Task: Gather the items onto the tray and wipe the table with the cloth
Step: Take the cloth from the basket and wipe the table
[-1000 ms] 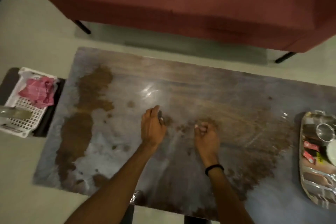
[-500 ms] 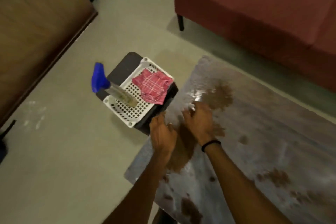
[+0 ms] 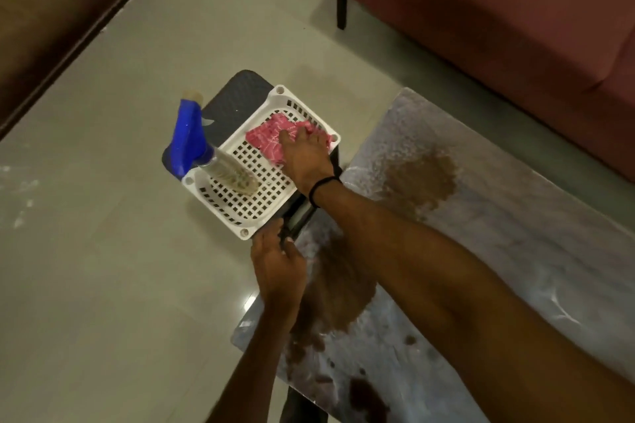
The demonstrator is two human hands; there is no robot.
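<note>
Reaching for the cloth

The right hand [image 3: 304, 156] lies flat on the pink cloth [image 3: 266, 139] in the white basket [image 3: 237, 206], fingers spread, not gripping yet. The left hand [image 3: 276, 268] rests loosely open at the table [image 3: 498, 233] edge, holding nothing. Best to pinch the cloth in a bunch, lift it clear of the spray bottle [image 3: 196, 151], then rub the brown spills.

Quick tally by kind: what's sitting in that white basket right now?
Pink cloth: 1, under the right hand
Spray bottle, blue head: 1, lying over the white basket rim
Total: 2
</note>
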